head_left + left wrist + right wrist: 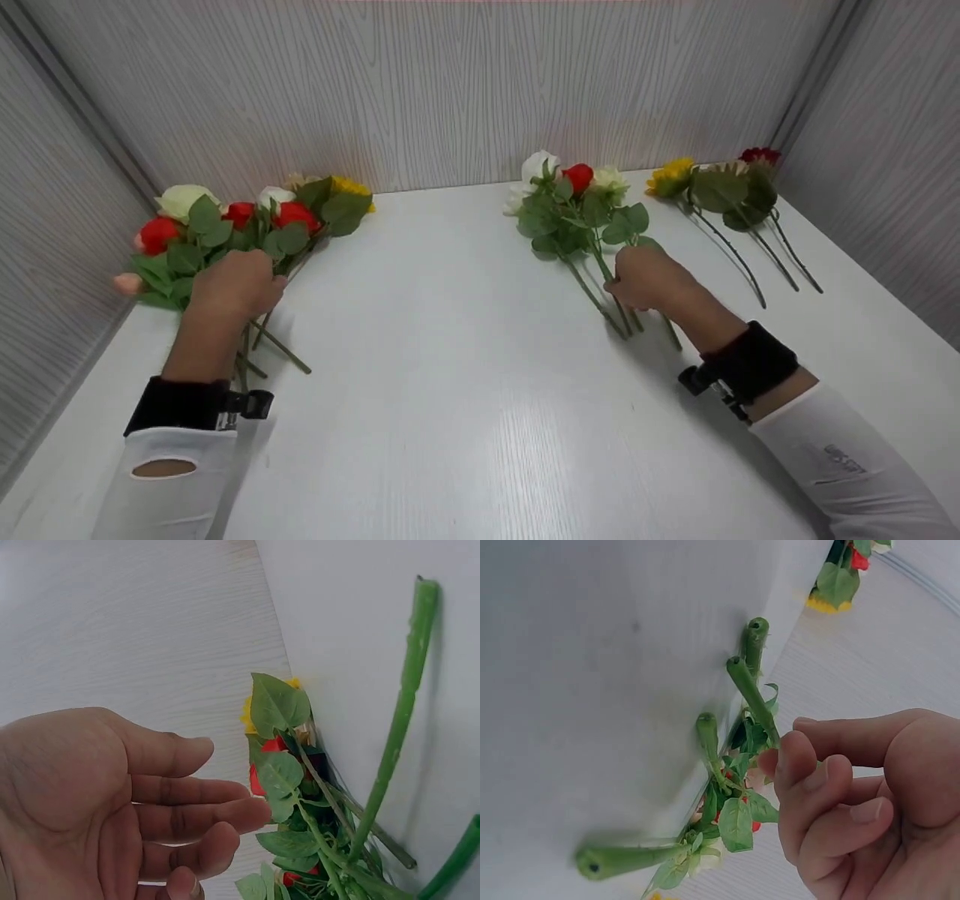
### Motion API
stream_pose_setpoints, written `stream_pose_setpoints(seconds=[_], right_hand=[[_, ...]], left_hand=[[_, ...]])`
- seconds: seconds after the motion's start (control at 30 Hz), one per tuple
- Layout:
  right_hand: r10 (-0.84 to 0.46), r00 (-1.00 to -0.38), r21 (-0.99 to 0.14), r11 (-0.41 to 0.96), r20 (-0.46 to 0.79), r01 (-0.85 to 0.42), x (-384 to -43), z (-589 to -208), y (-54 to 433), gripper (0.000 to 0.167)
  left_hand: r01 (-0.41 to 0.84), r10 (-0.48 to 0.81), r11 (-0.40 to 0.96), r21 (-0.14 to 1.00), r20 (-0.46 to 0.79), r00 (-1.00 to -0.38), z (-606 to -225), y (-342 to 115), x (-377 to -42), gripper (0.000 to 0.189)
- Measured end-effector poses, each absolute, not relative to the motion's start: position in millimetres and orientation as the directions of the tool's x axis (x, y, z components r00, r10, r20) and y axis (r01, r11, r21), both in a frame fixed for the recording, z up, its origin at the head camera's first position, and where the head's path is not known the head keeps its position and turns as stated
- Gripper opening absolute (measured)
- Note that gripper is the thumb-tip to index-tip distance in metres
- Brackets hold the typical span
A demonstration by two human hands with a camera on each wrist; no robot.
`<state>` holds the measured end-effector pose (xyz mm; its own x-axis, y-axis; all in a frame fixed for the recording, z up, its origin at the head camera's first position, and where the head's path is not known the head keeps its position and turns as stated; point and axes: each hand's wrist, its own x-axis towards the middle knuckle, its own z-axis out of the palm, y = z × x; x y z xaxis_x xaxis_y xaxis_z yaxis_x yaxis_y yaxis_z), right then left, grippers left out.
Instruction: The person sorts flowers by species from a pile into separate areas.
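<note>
On the left, my left hand (234,281) hovers over a pile of artificial flowers, its fingers loosely bent with nothing between them in the left wrist view. This pile has a red rose (159,235), a pale cream rose (186,201), a yellow flower (351,187) and crossing green stems (401,705). My right hand (651,279) pinches a green flower stem (751,694) between thumb and fingers. That stem belongs to the middle group, where white roses (540,166) and a red rose (578,178) lie; which bloom it carries I cannot tell.
At the far right lie a yellow sunflower (671,178) and a dark red flower (760,156) with thin stems pointing toward me. The white table (420,337) is bounded by grey wood-grain panels (450,90) at the back and sides.
</note>
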<state>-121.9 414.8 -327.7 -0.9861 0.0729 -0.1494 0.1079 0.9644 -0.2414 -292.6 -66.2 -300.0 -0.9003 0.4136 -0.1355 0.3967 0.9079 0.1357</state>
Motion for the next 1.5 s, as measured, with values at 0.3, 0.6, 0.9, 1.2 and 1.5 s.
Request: stream_pose_setpoints(seconds=[0.3, 0.6, 0.9, 1.2, 1.5], right_hand=[[0.061, -0.994, -0.223, 0.972, -0.087, 0.079, -122, -328, 413, 0.046], [0.021, -0.997, -0.193, 0.981, -0.074, 0.035, -123, -327, 411, 0.048], [0.021, -0.998, -0.22, 0.975, -0.065, 0.035, -122, -328, 410, 0.048], [0.064, -0.997, -0.324, 0.943, -0.037, 0.072, -123, -325, 407, 0.029], [0.065, -0.997, -0.527, 0.847, -0.034, 0.073, -122, -320, 396, 0.027]], left_hand=[[0.375, 0.407, 0.91, 0.175, -0.221, -0.886, -316, -81, -309, 0.024], [0.373, 0.411, 0.905, 0.204, -0.197, -0.89, -334, -94, -324, 0.024], [0.393, 0.411, 0.865, 0.31, 0.009, -0.912, -330, -86, -321, 0.031], [0.475, 0.428, 0.781, 0.406, 0.206, -0.88, -316, -61, -298, 0.025], [0.562, 0.498, 0.706, 0.432, 0.262, -0.827, -312, -22, -273, 0.017]])
